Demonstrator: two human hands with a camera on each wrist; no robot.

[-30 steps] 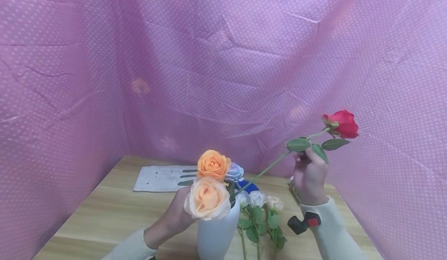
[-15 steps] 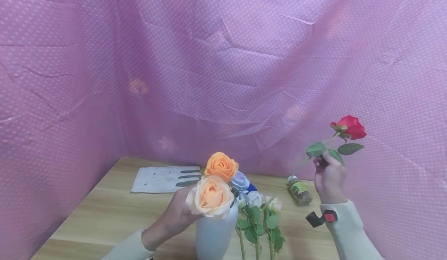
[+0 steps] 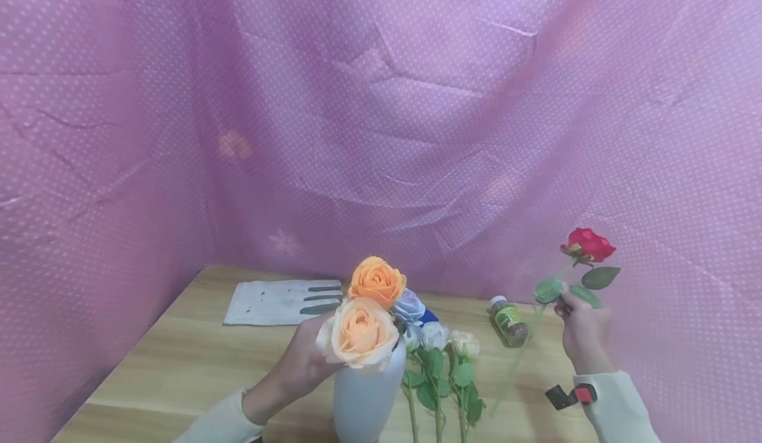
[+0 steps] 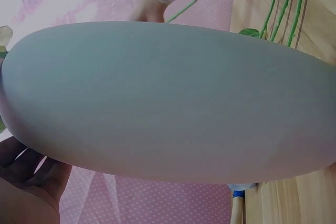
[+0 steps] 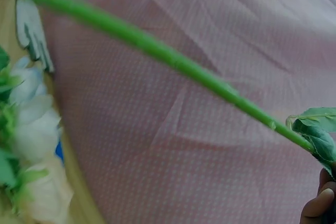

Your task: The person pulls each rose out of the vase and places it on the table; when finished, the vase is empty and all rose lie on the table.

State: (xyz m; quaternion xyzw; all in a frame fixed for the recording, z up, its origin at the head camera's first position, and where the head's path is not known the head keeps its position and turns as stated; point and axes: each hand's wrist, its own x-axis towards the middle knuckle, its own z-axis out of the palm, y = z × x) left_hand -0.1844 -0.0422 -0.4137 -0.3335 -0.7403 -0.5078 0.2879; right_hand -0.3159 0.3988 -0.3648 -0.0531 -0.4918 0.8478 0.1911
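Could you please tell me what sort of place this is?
It seems to be a screened-off work corner: pink cloth hangs on three sides of a wooden table, where flowers lie beside a vase.

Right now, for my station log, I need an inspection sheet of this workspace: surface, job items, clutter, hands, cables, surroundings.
Surface: wood-grain table; near edge out of view.
Job items: vase with orange rose, peach rose and light-blue rose at its mouth; red rose; three pale roses on the table.
Clutter: glove, bottle, blue item partly hidden.
Left hand: holds the vase's upper part.
Right hand: pinches the red rose's stem.
Cables: nothing seen.
Surroundings: pink dotted cloth behind and on both sides.
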